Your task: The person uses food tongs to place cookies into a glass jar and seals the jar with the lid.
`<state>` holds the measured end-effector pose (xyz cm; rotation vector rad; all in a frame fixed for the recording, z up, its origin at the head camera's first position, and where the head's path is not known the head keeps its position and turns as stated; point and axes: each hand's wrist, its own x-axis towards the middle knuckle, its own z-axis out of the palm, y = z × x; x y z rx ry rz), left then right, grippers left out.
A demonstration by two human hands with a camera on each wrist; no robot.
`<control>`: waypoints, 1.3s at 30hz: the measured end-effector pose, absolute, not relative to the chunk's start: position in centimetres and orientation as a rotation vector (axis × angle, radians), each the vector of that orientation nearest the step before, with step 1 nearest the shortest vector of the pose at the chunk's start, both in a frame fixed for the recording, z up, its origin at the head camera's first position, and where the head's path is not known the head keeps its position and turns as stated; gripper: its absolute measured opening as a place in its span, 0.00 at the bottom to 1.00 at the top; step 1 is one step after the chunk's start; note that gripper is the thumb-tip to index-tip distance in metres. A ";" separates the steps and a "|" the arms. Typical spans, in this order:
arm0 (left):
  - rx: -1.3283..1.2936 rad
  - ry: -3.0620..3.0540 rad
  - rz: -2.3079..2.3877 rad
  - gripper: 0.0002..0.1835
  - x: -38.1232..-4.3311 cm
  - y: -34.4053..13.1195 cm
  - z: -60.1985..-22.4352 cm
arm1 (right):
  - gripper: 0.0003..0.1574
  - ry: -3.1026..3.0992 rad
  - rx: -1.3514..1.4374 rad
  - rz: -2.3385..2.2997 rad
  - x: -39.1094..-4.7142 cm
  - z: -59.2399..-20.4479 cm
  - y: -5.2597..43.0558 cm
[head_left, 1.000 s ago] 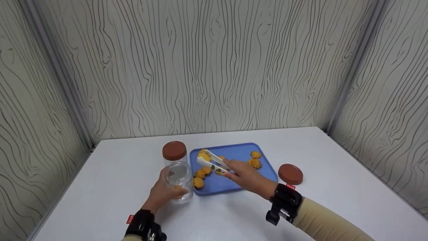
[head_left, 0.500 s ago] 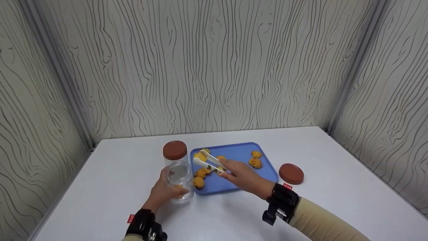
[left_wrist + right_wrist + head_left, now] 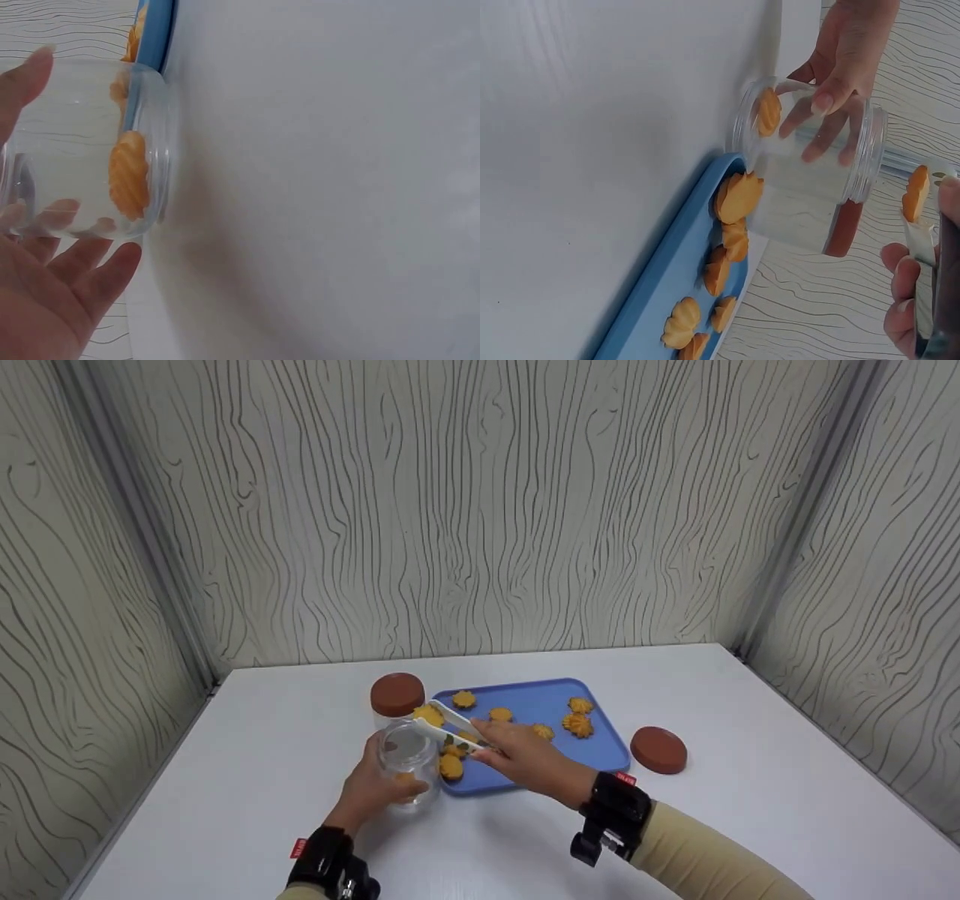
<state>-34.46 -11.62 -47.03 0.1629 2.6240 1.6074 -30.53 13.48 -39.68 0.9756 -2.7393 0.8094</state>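
My left hand (image 3: 371, 791) grips a clear plastic jar (image 3: 411, 765) standing without a lid on the table. One ridged cookie (image 3: 129, 176) lies at the bottom of this jar in the left wrist view. White tongs (image 3: 439, 733) with dark spots are in my right hand (image 3: 536, 761). Between their tips is a golden, scalloped cookie (image 3: 915, 193), just above the jar's mouth toward its back right. Beside the jar, the blue tray (image 3: 551, 701) carries several more cookies, partly hidden behind my right hand and the tongs.
Right behind the open jar stands a second jar with a reddish-brown lid (image 3: 397, 694). A matching loose lid (image 3: 659, 750) lies on the white table (image 3: 750, 720), right of the tray. Wood-patterned panels (image 3: 465, 510) enclose the table's back and sides.
My right hand has moved left with the tongs, carrying the cookie from over the tray's left side to the jar's mouth. My left hand holds the jar in place.
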 end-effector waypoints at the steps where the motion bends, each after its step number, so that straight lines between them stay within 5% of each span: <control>1: 0.165 2.629 1.608 0.58 -34.5 -11.6 -47.0 | 0.33 -2.742 0.976 0.812 -30.6 -39.7 13.3; 39: 0.171 2.609 1.626 0.57 -34.2 -11.7 -46.9 | 0.34 -2.765 1.019 0.886 -31.3 -40.1 11.0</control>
